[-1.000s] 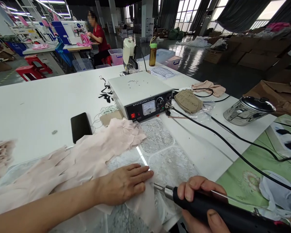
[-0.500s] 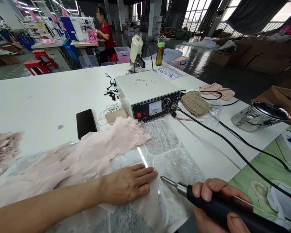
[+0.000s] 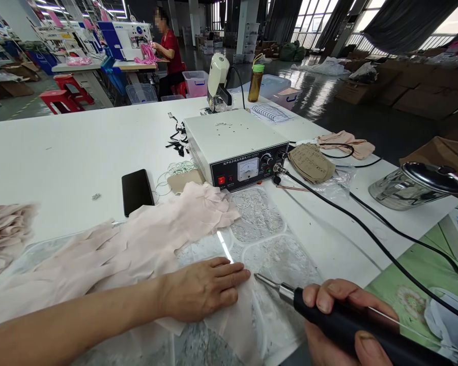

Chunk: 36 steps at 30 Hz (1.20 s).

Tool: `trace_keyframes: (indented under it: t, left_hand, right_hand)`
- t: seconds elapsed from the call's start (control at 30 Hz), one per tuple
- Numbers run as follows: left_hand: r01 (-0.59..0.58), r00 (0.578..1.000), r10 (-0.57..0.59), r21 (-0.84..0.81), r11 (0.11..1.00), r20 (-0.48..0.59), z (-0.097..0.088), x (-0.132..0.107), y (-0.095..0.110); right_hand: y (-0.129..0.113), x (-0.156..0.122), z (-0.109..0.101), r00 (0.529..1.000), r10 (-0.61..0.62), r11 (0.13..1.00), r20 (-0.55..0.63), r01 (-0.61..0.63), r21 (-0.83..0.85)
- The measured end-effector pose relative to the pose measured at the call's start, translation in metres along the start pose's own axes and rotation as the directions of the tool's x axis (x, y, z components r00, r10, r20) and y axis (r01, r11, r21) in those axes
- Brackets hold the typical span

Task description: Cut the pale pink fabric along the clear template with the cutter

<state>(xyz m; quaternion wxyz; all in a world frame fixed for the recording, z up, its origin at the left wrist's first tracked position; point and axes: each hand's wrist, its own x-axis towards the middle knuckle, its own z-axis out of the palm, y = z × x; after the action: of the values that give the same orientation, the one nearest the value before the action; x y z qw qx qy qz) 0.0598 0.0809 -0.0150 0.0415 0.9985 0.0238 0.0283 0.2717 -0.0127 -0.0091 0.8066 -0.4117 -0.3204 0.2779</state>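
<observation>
White and long, the workshop bench (image 3: 61, 147) is carrying a white metal control box with a dial (image 3: 232, 140) near its middle. At its near edge the left hand (image 3: 204, 290) is lying flat, fingers together, on a pale pink fabric piece (image 3: 229, 325). The right hand (image 3: 339, 299) is clamping its fingers around a black pen-shaped tool with a metal tip (image 3: 307, 311), which is pointing just beside the left fingertips.

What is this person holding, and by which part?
The right hand grips a black pen-shaped tool with a metal tip around its black handle. The left hand holds nothing; it lies flat on pale pink fabric pieces.
</observation>
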Motion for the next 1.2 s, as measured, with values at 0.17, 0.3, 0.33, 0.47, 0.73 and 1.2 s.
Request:
trace_keyframes:
  t: [0.17,0.3,0.33,0.47,0.73,1.2]
  left_hand:
    - [0.004,1.000,-0.005,-0.039,0.999,-0.008,-0.001,0.000,-0.001]
    - [0.007,1.000,-0.008,-0.044,0.999,-0.012,-0.001,0.000,-0.002]
    - [0.008,1.000,-0.009,-0.048,0.999,-0.010,-0.001,0.000,-0.002]
    - [0.012,1.000,-0.013,-0.075,0.997,-0.015,-0.001,0.001,-0.002]
    - [0.027,0.999,-0.034,-0.147,0.989,-0.043,-0.003,0.002,-0.004]
    - [0.048,0.999,-0.049,-0.210,0.977,-0.001,-0.002,0.000,-0.004]
  right_hand:
    - [0.000,0.001,0.001,1.000,-0.012,1.000,0.018,0.012,0.001]
    - [0.004,0.000,-0.005,0.999,-0.013,1.000,0.038,0.013,0.002]
    - [0.005,0.000,-0.006,0.999,-0.012,1.000,0.040,0.012,-0.001]
    - [0.005,0.001,-0.004,0.998,-0.039,0.999,0.048,0.040,-0.007]
    - [0.006,0.001,-0.009,0.990,-0.062,0.998,0.125,0.064,-0.020]
    - [0.009,0.004,-0.001,0.993,-0.048,0.999,0.107,0.046,0.020]
